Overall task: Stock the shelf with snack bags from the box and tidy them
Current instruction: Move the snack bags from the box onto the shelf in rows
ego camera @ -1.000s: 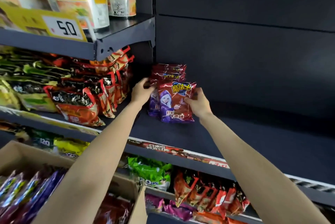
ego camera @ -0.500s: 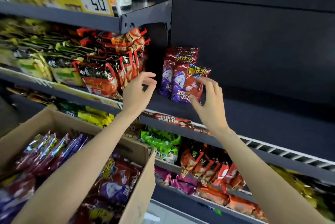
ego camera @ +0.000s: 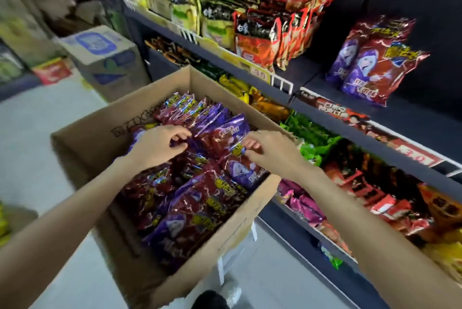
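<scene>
A small stack of glossy red-and-purple snack bags (ego camera: 370,68) stands on the dark shelf (ego camera: 410,118) at two o'clock (a start). The brown cardboard box (ego camera: 225,241) remains nearly full; my left hand (ego camera: 156,145) and right hand (ego camera: 271,150) each pinch another bag.

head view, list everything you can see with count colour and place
cardboard box: one, brown, open, below the hands
snack bags in box: many, red and purple, fill the box
snack bags on shelf: a small stack, red and purple, right bay of the dark shelf
noodle packs: many, red, green and yellow, left bay
lower-shelf packs: many, green, red and pink
second carton: one, brown with blue print, on the floor behind
left hand: over the box, fingers curled at the bags
right hand: pinching a bag's edge
</scene>
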Available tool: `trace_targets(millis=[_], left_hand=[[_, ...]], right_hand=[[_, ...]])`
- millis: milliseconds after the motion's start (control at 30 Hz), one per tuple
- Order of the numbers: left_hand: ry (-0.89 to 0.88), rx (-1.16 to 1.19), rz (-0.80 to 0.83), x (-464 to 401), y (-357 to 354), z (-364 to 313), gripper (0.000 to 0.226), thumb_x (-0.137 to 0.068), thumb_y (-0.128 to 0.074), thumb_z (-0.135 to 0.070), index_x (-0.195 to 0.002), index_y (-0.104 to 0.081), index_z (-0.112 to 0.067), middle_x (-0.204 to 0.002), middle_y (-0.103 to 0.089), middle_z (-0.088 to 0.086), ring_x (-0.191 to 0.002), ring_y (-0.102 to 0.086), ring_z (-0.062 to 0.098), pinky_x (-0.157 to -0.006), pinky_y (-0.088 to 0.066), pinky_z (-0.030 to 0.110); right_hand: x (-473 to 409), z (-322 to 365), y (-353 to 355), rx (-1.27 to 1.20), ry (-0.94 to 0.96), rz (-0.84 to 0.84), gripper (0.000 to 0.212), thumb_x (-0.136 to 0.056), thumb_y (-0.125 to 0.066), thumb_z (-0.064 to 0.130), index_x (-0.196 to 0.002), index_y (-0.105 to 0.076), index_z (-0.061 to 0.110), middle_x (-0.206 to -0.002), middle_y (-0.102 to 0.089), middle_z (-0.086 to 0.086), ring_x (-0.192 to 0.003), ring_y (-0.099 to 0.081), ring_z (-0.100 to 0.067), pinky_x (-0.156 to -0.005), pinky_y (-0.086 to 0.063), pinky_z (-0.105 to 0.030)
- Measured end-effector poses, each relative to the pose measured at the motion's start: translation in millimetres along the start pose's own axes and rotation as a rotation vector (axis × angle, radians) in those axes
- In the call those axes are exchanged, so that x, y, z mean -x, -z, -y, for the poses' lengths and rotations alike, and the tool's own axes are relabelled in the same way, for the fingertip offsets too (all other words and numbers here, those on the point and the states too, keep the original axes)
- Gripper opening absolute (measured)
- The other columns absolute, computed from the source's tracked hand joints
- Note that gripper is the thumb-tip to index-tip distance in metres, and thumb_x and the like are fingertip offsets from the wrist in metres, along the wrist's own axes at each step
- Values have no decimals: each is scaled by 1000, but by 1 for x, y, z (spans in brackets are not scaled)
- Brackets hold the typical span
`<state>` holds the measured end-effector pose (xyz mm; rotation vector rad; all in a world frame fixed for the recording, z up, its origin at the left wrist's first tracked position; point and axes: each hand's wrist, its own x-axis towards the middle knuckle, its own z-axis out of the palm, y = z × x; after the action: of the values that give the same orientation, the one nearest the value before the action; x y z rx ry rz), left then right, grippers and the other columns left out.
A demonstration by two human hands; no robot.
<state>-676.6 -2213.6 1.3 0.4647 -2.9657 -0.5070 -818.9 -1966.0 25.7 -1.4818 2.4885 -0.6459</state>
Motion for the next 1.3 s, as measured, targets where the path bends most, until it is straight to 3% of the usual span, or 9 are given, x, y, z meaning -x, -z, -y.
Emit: trace_targets(millis=[167, 333, 533, 800, 967, 1067, 1133, 1233, 1300], left_hand=[[231, 267, -149, 9, -17, 49, 33, -85, -66, -26, -117, -59, -23, -105, -66, -8, -93, -63, 9, -87, -50, 31], [75, 207, -80, -34, -40, 36, 45, -86, -63, -38, -127, -51, -24, -120, -58, -7, -100, -58, 8, -86, -47, 27], [-253, -142, -64, -80, -63, 8, 62, -90, -55, -41, -143, -33, -16, -137, -46, 6, -127, -40, 22, -103, -33, 30], [-116, -319, 97, -109, -87, -9, 71, -81, -69, -37, -135, -33, -9, -128, -46, 13, -122, -41, 29, -92, -46, 37], [-193, -126, 72, -109, -79, -13, 50, -83, -67, -28, -126, -42, -19, -121, -52, 6, -113, -46, 25, -82, -44, 34], [-172, 3, 11, -104, -68, -10, 45, -87, -62, -23, -127, -41, -19, -83, -54, -5, -80, -56, 18, -60, -36, 29], [-142, 114, 2, -103, -59, -8, 45, -88, -62, -22, -128, -42, -18, -69, -49, -13, -63, -54, 14, -54, -35, 27], [-62, 411, -27, -103, -41, -7, 43, -87, -65, -19, -126, -46, -18, -100, -63, -5, -85, -59, 13, -74, -42, 24], [-14, 606, -94, -104, -30, -7, 39, -87, -64, -15, -123, -48, -19, -110, -62, -1, -96, -60, 14, -80, -43, 24]], right_hand=[[-61, -7, -48, 93, -201, 111, 50, -86, -63, 28, -132, -46, 19, -129, -48, -10, -118, -48, -30, -93, -43, -38], [-90, -34, -67, 222, -433, 185, 77, -79, -74, 32, -139, -30, 12, -133, -41, -16, -120, -47, -38, -96, -45, -47], [-108, -38, -71, 566, -58, 373, 84, -78, -74, 34, -143, -25, 17, -136, -43, -10, -122, -45, -30, -96, -43, -41], [-117, -45, -73, 911, 198, 488, 66, -84, -64, 44, -141, -36, 30, -129, -51, -1, -120, -40, -24, -94, -32, -35], [-110, -40, -61, 744, 203, 518, 38, -87, -58, 21, -124, -50, 19, -116, -59, -5, -104, -56, -27, -85, -47, -40], [-96, -40, -36, 600, 165, 356, 23, -88, -55, 17, -108, -45, 20, -91, -63, -5, -83, -58, -28, -66, -44, -37], [-83, -41, -13, 441, 87, 260, 35, -89, -57, 20, -119, -41, 24, -82, -57, 4, -78, -55, -22, -62, -37, -34], [-64, -41, 15, 113, -36, 113, 56, -91, -61, 25, -138, -32, 32, -89, -60, 10, -69, -55, -12, -63, -42, -34], [-51, -48, 26, -97, -107, -5, 55, -91, -62, 29, -138, -33, 31, -110, -63, 7, -83, -62, -15, -73, -45, -33]])
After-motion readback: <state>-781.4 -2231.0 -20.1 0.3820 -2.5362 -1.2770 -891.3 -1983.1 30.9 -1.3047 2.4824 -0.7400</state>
